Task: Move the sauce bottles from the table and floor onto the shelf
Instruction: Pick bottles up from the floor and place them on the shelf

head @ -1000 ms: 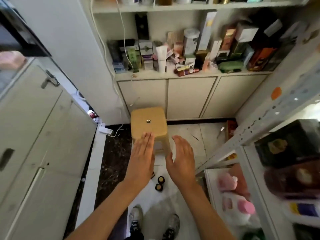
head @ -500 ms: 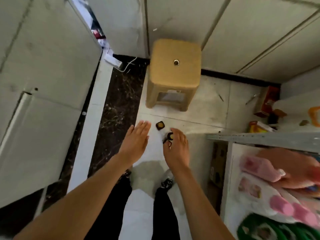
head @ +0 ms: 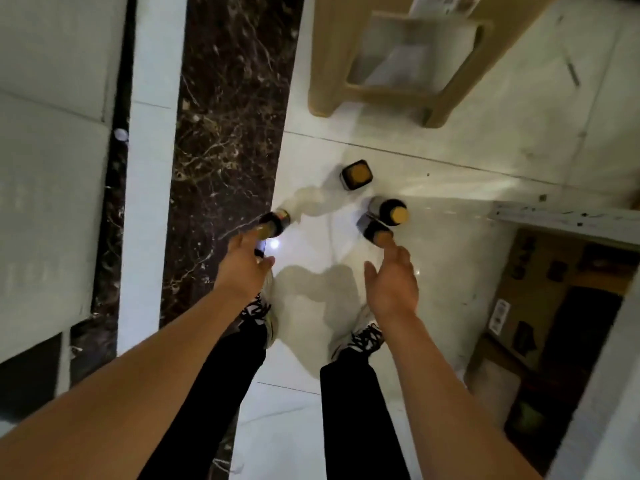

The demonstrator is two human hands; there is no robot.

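Open hands (head: 322, 271) above 4 bottles (head: 381, 223)

Cramped home storage corner, glossy white tiled floor (head: 450, 161) with a dark marble-patterned strip (head: 225, 116), tan plastic stool (head: 398, 64), pale cabinet doors (head: 52, 168), brown cardboard box (head: 554, 306) under a white metal shelf rail (head: 568, 216), dark yellow-capped sauce bottles (head: 391, 213) standing on the tiles

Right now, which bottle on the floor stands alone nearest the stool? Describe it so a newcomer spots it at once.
Start at the tan plastic stool at the top. On the pale tile just below it stands a dark bottle with a yellow cap. Unlike the touching pair by the right hand, it stands alone and looks square.
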